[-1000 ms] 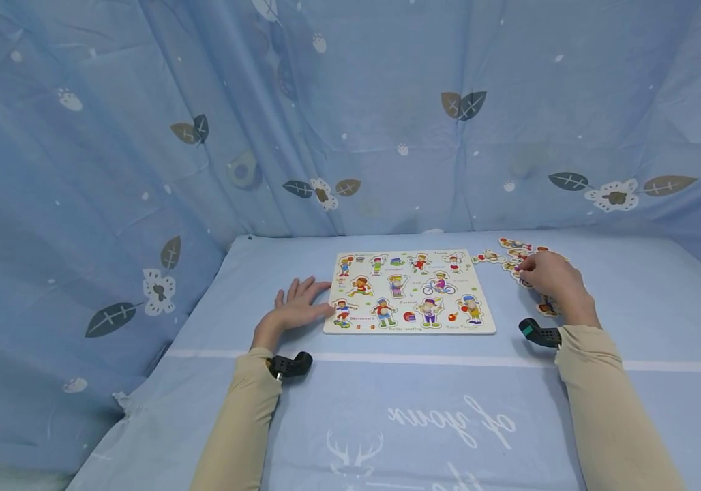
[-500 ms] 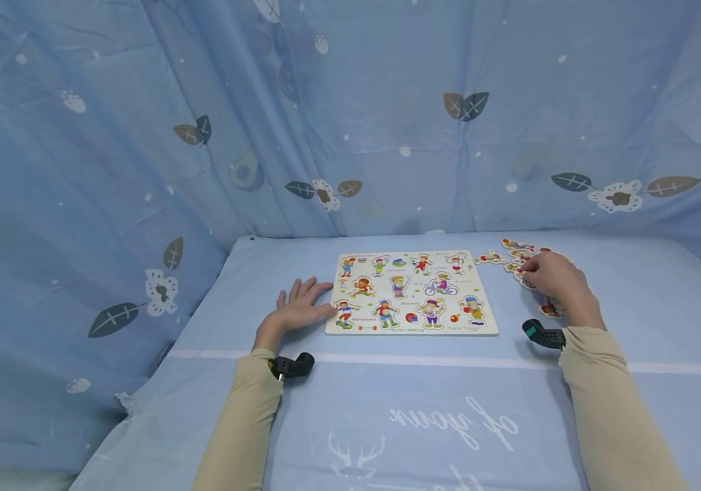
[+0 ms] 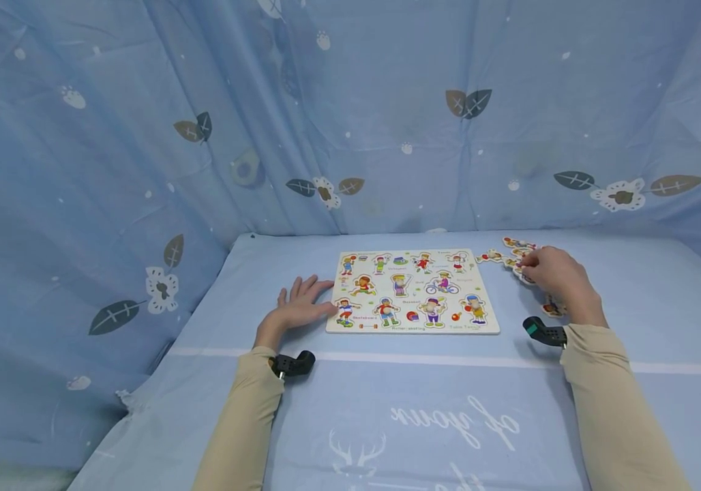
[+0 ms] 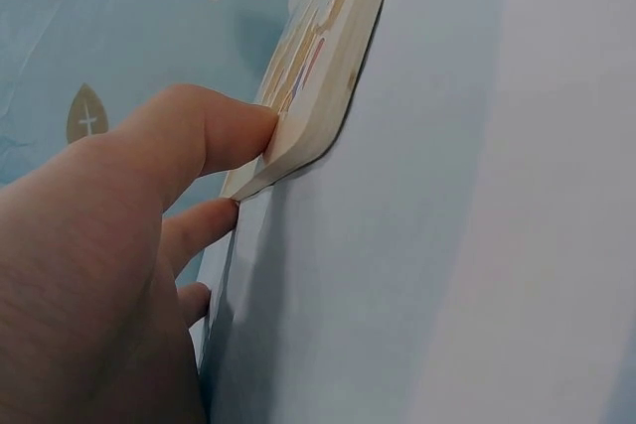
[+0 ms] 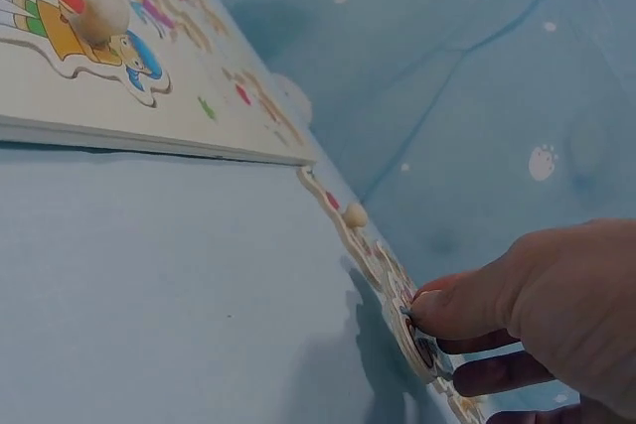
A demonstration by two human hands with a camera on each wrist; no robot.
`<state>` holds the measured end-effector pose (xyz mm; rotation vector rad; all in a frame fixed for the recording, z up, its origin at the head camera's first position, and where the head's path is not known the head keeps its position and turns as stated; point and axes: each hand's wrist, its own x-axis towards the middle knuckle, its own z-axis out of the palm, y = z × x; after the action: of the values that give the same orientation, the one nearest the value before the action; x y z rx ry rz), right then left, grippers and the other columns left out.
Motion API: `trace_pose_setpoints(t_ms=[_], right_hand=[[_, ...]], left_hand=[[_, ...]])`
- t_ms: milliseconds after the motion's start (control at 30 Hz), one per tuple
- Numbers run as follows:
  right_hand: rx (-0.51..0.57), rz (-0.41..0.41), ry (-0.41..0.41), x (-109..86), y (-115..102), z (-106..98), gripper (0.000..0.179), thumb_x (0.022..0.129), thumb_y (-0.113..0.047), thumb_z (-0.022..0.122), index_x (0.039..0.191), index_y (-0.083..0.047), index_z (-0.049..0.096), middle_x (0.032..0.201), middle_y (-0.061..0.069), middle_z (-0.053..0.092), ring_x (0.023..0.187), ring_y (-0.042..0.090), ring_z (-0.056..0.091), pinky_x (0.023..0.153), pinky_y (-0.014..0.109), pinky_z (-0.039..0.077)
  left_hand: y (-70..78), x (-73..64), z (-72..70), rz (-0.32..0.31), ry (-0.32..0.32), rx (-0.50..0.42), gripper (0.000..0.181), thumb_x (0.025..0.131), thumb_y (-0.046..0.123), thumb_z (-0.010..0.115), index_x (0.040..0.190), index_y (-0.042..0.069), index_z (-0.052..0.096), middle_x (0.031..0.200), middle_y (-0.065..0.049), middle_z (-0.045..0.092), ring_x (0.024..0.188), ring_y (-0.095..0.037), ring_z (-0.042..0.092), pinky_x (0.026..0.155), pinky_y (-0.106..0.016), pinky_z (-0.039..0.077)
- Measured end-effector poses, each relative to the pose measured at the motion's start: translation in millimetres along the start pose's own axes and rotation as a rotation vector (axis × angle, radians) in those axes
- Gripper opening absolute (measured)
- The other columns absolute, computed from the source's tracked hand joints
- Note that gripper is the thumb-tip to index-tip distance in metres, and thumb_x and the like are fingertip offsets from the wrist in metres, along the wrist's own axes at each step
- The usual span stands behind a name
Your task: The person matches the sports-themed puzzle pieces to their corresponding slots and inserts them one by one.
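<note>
Board [image 3: 382,276]: cream ground, printed with multicoloured figures; lettering in pink and green tones.
Cyclist figure [image 3: 442,282]: pinkish-purple top, blue bicycle.
Table-tennis figure [image 3: 474,311]: blue headgear, orange-yellow top, red bat, green at the legs.
Knob [image 5: 103,17] on that figure: pale wood, plain.
Loose pieces [image 3: 490,256]: mixed colours, red and yellow among them, cream edges.
Curtain [image 3: 356,82]: blue; white paw prints, white brown-centred flowers, brown and dark grey leaves.
Cloth [image 3: 449,385] on the surface: pale blue; white stripe, script and deer head.
Sleeves [image 3: 236,416]: plain beige.
Wrist devices [image 3: 543,333]: black; the right one marked green.
</note>
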<state>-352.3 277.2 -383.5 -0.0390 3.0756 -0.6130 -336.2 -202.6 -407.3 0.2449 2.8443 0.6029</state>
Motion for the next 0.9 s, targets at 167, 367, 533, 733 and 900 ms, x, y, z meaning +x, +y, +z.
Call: trace_pose_setpoints(t_ms=[167, 367, 533, 733, 900], right_hand=[[-0.010, -0.008, -0.009, 0.1, -3.2, -2.6, 0.028, 0.098, -0.013, 0.056, 0.113, 0.008, 0.067, 0.105, 0.025, 0.065, 0.084, 0.032, 0.055, 0.069, 0.044, 0.047], [-0.005, -0.014, -0.026, 0.4, -5.4, -3.4, 0.028, 0.097, -0.014, 0.056, 0.112, 0.007, 0.068, 0.102, 0.023, 0.067, 0.083, 0.030, 0.056, 0.068, 0.042, 0.047], [-0.009, -0.026, -0.030, 0.5, -9.4, -3.5, 0.029, 0.097, -0.015, 0.057, 0.112, 0.008, 0.067, 0.104, 0.025, 0.066, 0.086, 0.032, 0.057, 0.073, 0.046, 0.049], [-0.006, -0.060, -0.009, -1.2, -22.8, -7.7, 0.027, 0.095, -0.015, 0.061, 0.110, 0.007, 0.068, 0.102, 0.024, 0.065, 0.087, 0.034, 0.054, 0.071, 0.044, 0.048], [-0.010, -0.085, 0.007, -1.9, -33.1, -10.6, 0.027, 0.094, -0.016, 0.063, 0.107, 0.006, 0.070, 0.104, 0.023, 0.064, 0.089, 0.034, 0.053, 0.070, 0.044, 0.048]], left_hand=[[0.2, -0.2, -0.2, 0.001, 0.003, -0.001, 0.073, 0.089, 0.053, 0.055, 0.154, 0.027, 0.035, 0.167, -0.010, 0.009, 0.152, -0.038, -0.009, 0.116, -0.065, -0.006], [0.6, -1.1, -0.5, 0.006, 0.006, 0.005, 0.073, 0.089, 0.053, 0.054, 0.154, 0.026, 0.035, 0.166, -0.011, 0.009, 0.152, -0.039, -0.008, 0.116, -0.065, -0.006], [0.3, -0.8, -0.2, 0.010, 0.006, 0.006, 0.073, 0.089, 0.053, 0.054, 0.154, 0.026, 0.035, 0.166, -0.011, 0.009, 0.152, -0.039, -0.009, 0.116, -0.066, -0.006], [-0.8, -0.2, 0.3, 0.015, 0.009, -0.001, 0.074, 0.088, 0.054, 0.055, 0.154, 0.027, 0.035, 0.167, -0.011, 0.009, 0.152, -0.038, -0.009, 0.116, -0.065, -0.006], [0.4, -0.4, 0.1, 0.003, 0.006, -0.021, 0.073, 0.088, 0.052, 0.056, 0.153, 0.027, 0.036, 0.166, -0.010, 0.010, 0.152, -0.038, -0.009, 0.116, -0.064, -0.007]])
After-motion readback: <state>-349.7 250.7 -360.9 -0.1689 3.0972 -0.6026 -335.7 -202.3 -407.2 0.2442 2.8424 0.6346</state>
